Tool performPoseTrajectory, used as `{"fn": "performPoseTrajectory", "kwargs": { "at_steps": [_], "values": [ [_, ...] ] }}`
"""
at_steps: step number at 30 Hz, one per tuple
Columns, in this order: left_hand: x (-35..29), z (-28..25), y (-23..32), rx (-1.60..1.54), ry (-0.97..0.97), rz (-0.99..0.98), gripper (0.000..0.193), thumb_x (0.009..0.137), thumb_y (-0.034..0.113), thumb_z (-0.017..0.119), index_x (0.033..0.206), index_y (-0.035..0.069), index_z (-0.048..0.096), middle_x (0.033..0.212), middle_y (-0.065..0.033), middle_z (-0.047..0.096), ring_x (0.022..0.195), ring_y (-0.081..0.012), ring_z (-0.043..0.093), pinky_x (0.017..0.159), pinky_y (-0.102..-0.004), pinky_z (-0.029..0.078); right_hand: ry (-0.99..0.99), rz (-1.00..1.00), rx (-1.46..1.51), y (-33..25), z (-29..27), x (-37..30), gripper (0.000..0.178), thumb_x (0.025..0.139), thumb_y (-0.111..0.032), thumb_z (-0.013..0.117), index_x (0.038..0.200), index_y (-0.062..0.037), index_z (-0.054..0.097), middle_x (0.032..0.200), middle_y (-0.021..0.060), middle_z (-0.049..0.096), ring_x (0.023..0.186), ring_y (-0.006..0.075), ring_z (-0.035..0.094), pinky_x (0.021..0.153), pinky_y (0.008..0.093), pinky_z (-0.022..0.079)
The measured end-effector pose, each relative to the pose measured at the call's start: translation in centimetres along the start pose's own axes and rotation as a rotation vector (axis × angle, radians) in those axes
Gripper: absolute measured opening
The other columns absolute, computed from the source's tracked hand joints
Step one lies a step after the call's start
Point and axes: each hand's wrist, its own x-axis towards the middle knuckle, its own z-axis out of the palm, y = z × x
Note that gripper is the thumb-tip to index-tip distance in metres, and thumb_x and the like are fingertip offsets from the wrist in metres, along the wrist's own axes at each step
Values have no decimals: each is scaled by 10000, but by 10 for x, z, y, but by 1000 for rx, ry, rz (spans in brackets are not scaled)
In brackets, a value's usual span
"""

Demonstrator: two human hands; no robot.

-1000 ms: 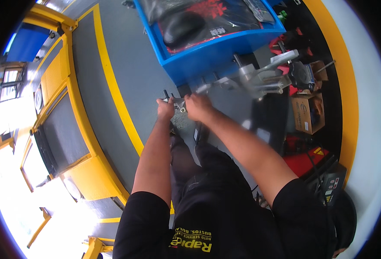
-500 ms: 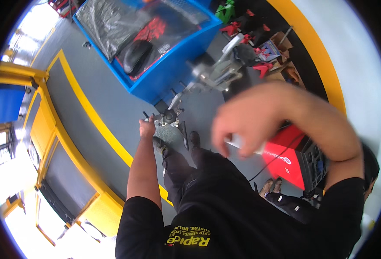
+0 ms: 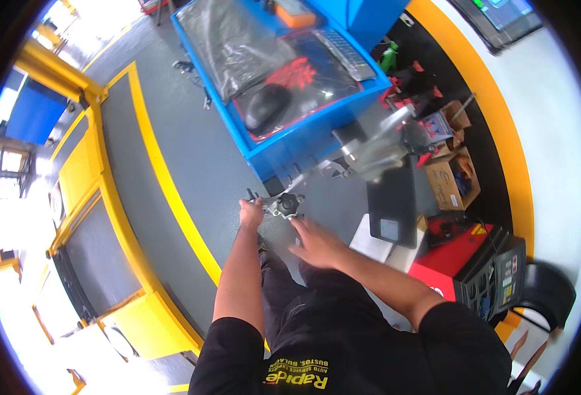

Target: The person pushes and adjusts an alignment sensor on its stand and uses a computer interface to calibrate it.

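near the blue cart (image 3: pixel 302 146), the left hand (image 3: pixel 251 213) grasps one end of the metal clamp (image 3: pixel 275 208); the right hand (image 3: pixel 318 244) has a loosened grip beside the black knob (image 3: pixel 288 203), contact unclear; supporting both sides should steady it.

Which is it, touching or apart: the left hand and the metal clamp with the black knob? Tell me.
Touching: the head view shows the left hand closed on the left end of the metal clamp, with no gap between.

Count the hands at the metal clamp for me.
2: the left hand grips the metal clamp at its left end; the right hand is near its black knob, touch unclear. No other hand shows there.
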Motion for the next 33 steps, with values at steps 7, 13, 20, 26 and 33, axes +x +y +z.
{"fn": "performPoseTrajectory", "kwargs": {
  "at_steps": [7,13,20,26,33],
  "values": [
    [-1,6,-7,-310,-62,17,619,927,414,612,1317,-12,389,1204,-290,614,1112,-428,609,959,-499,469,-395,303,-161,37,61,131,483,870,-407,659,1229,-94,576,1094,187,689,1042,340,668,871,488,529],
    [2,-4,-12,-202,-35,-67,645,903,428,630,1319,10,367,1286,-273,586,1233,-418,554,1023,-502,445,-346,-514,-439,41,58,127,626,737,-334,756,1315,-197,558,1323,169,514,1193,385,552,977,489,475],
    [12,10,-22,-196,-115,-34,681,904,398,633,1361,23,297,1313,-291,560,1248,-429,540,1037,-498,434,-383,-30,-192,16,46,109,612,698,-257,729,1280,-136,581,1321,174,513,1239,408,500,1011,476,454],
    [18,12,-34,-144,-93,-65,645,927,381,618,1302,-38,302,1224,-295,608,1186,-434,586,994,-489,458,-193,-117,-83,37,58,115,392,776,-248,702,1129,-79,672,1217,189,580,1193,394,535,996,473,450],
    [-9,-3,-11,-233,-87,-141,558,950,356,584,1341,47,332,1274,-264,596,1225,-426,564,1023,-534,431,-417,-253,51,5,35,121,534,793,-431,729,1192,-84,655,1273,195,596,1209,366,556,1042,444,406]
  ]
}}
